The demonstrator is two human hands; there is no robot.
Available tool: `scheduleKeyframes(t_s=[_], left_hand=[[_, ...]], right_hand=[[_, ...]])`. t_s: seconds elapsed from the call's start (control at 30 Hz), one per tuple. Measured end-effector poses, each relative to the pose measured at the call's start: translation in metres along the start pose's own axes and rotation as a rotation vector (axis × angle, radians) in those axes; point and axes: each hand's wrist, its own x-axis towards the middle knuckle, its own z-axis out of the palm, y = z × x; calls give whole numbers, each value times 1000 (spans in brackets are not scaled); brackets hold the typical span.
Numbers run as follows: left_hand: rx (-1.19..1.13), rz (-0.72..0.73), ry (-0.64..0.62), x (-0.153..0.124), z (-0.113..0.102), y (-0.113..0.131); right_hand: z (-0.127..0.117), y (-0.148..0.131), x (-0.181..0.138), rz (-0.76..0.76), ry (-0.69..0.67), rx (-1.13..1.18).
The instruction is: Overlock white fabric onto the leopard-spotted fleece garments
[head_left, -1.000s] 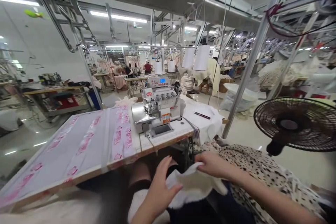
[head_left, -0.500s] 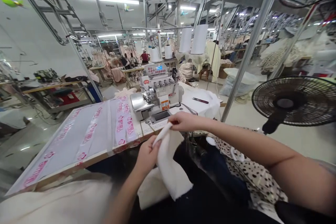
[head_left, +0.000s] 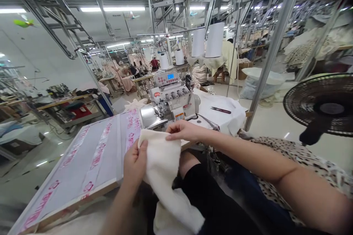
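Both hands are on the cream fabric piece (head_left: 162, 161), held up at the near edge of the table (head_left: 91, 154), just in front of the overlock machine (head_left: 168, 99). The left hand (head_left: 135, 163) pinches its left edge, thumb over the cloth. The right hand (head_left: 182, 131) pinches the top edge at the right corner. Best held taut between the two grips, I'd say, with the top edge flat and unfolded.

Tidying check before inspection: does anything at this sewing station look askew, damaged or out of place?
Nothing stands out. The left hand and right hand hold the cream fabric by its top edge, no tear visible; the sewing machine sits upright on the table.
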Motion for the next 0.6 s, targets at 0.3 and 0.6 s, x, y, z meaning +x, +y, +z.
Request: scheduleKeyframes(t_s=[0.3, 0.6], left_hand=[[495, 430, 187, 98, 21, -35], [1019, 478, -91, 85, 56, -51]], right_hand=[[-18, 55, 81, -71, 480, -606], [-31, 90, 55, -283, 577, -794]])
